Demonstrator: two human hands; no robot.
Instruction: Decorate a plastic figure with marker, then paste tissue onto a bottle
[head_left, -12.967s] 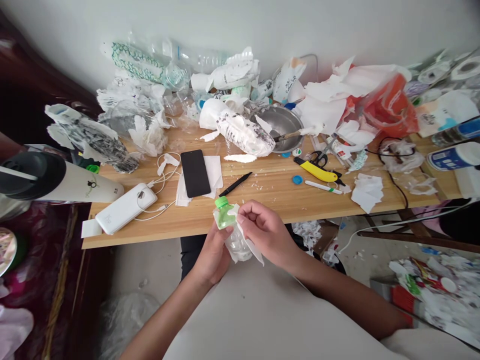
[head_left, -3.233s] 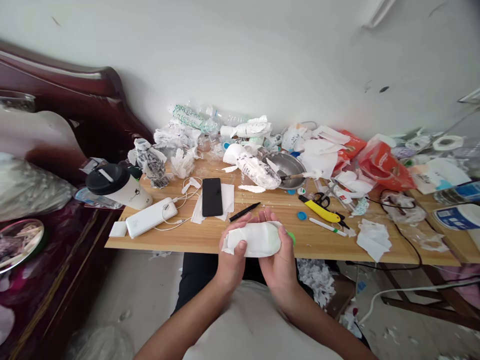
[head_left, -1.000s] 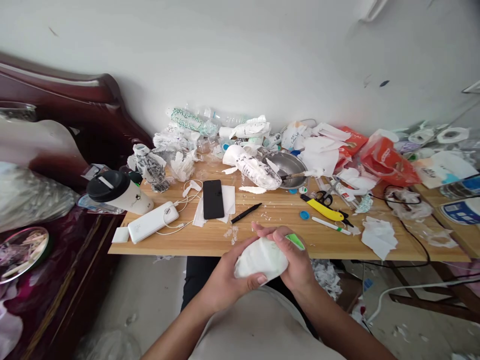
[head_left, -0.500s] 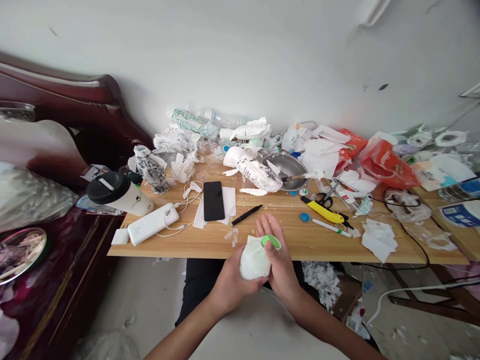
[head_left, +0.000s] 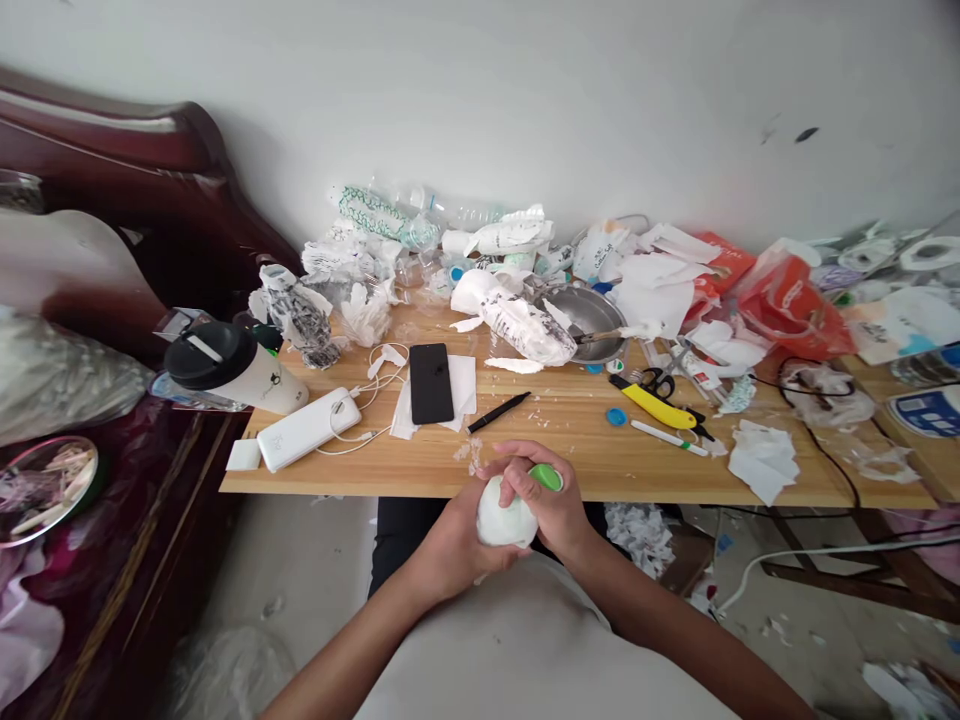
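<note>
The left hand (head_left: 452, 548) and right hand (head_left: 559, 505) are wrapped around a white-covered bottle (head_left: 496, 525) with a green cap (head_left: 547, 477), at the table's (head_left: 360, 472) near edge. Farther back, a metal bowl (head_left: 581, 307) has a stick (head_left: 598, 337) resting across it; at left, a round dish (head_left: 100, 480) contains scraps (head_left: 49, 485), and a lidded tumbler (head_left: 251, 383) hides its contents.

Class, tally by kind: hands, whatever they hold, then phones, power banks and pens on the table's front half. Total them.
Hands: 2 (left hand, right hand)
Wrapped bottle: 1
Phone: 1
Power bank: 1
Pens: 2 (black pen, white pen)
Total: 7
</note>
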